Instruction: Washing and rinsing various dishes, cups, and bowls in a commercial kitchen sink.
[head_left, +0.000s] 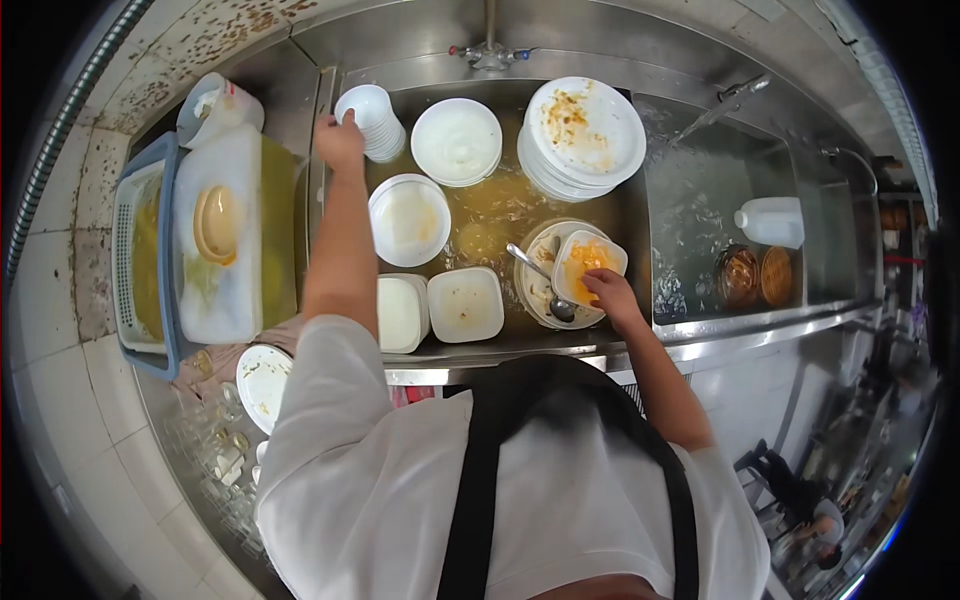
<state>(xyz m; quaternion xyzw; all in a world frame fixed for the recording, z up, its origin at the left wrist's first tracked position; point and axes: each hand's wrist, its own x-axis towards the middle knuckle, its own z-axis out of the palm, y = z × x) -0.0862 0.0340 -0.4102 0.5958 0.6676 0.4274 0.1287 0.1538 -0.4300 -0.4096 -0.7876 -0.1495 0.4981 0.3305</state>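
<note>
Sorting soiled dishes seems the step: the left hand clamps the rim of a stack of small round white bowls in a steel sink; the right hand touches a square white orange-smeared bowl over a pale round plate, its grip unclear. Next likely needs a level lift. Murky brown water hides the stack's base.

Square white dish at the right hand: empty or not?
Not empty: orange residue shows inside the square white dish, by the right hand.
</note>
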